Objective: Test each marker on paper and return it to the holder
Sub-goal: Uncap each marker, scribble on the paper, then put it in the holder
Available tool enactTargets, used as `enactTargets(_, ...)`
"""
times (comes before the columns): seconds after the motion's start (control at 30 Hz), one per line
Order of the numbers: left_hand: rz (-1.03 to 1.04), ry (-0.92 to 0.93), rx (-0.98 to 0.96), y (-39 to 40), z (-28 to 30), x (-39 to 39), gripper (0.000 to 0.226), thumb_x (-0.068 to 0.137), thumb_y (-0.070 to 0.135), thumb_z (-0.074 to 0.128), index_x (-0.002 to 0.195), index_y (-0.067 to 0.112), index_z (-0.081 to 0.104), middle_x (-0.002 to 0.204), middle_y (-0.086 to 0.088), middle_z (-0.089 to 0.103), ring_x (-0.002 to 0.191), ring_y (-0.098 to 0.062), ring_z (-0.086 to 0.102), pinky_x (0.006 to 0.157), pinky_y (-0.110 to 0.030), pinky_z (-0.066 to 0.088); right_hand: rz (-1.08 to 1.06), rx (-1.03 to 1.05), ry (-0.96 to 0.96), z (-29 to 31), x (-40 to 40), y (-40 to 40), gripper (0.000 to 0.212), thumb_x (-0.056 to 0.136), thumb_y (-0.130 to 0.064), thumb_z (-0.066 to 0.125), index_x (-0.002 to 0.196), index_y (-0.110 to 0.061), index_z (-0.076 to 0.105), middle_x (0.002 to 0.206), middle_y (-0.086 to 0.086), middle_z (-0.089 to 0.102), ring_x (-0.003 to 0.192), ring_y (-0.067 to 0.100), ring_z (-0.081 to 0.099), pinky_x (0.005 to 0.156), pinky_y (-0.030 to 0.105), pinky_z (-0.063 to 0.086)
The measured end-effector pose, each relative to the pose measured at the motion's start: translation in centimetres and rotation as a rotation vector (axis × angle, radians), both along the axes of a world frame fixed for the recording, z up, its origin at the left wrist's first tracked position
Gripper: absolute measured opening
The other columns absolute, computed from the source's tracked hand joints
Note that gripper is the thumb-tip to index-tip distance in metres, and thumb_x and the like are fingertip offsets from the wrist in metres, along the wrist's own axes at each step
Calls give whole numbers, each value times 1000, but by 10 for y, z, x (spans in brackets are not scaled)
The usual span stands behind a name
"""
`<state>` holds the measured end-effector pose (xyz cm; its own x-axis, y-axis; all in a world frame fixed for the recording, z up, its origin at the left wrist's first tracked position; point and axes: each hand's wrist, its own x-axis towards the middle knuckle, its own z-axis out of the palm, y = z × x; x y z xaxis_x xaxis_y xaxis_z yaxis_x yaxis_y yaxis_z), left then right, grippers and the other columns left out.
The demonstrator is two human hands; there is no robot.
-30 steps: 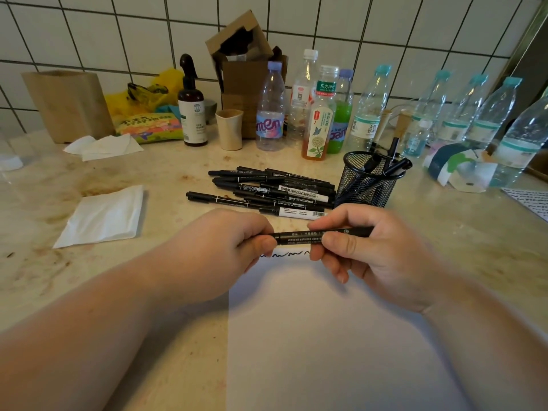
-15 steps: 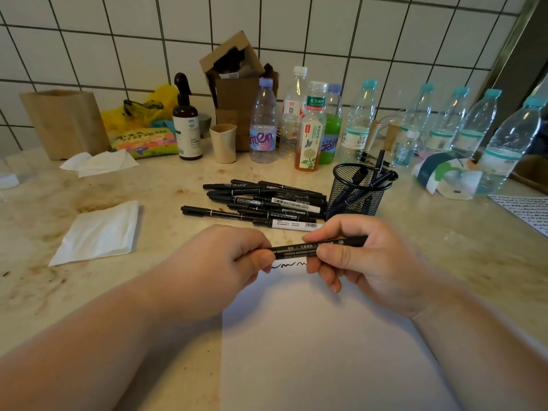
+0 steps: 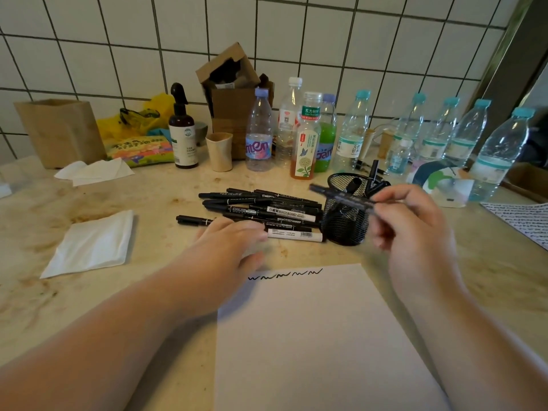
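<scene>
Right hand (image 3: 412, 229) pinches a marker (image 3: 341, 197) level above the mesh holder (image 3: 344, 223). Left hand (image 3: 231, 241), fingers straight, rests on the marker pile (image 3: 261, 212) mid-desk, beyond the paper (image 3: 320, 336).

Marker (image 3: 341, 197) in right hand (image 3: 415, 229) was motion-blurred, print unreadable. Left hand (image 3: 234, 241) was blurred too & hid part of the marker pile (image 3: 261, 209). Paper (image 3: 320, 336) was cut off by the bottom edge. Mesh holder (image 3: 344, 223) contents were too dark to count.
</scene>
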<state>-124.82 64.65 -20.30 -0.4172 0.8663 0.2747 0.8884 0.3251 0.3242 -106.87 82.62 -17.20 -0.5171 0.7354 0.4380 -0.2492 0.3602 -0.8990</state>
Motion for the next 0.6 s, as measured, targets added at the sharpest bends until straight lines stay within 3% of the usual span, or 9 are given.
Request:
enactTargets(0.07,11,49,-75,1,-4,-3,37,99,48,39,134,41,50,141,31,37,134,-5,22,110,-33,17,-141,3,17,2,0,4,18,81,-17,53,82,-32,63,57,-6,55,50,11,46,44,22,36)
enactTargets(0.17,10,33,-99,0,-9,-6,42,98,52,40,139,43,46,147,31,33,136,-4,17,111,-35,16,-343,73,-94,2,-2,10,13,79,-29,57,87,-36,64,72,-7,64,57,15,53,53,32,42)
enactTargets(0.23,-5,37,-107,-1,-11,-9,44,97,55,40,140,44,44,148,32,32,136,-4,16,112,-36,16,-413,100,-160,4,0,13,13,81,-36,61,92,-39,65,77,-6,68,63,16,60,58,32,47)
enactTargets(0.33,-16,40,-108,-3,-11,-13,45,96,60,38,137,45,47,142,36,32,134,-2,15,111,-36,17,-426,144,-213,13,-1,16,3,89,-33,67,92,-32,68,72,-6,71,55,7,65,52,25,49)
enactTargets(0.5,-50,27,-35,-7,-7,-16,71,77,80,19,126,45,56,120,45,33,120,10,15,103,-27,20,-356,64,-241,34,-13,19,11,96,-27,67,106,-29,66,72,-2,76,54,5,69,58,31,60)
enactTargets(0.6,-47,33,-22,-11,-6,-16,49,89,68,36,125,43,59,117,42,38,116,13,16,97,-23,22,-309,6,-207,44,-22,21,21,101,-20,62,122,-22,61,76,0,76,58,6,70,54,21,55)
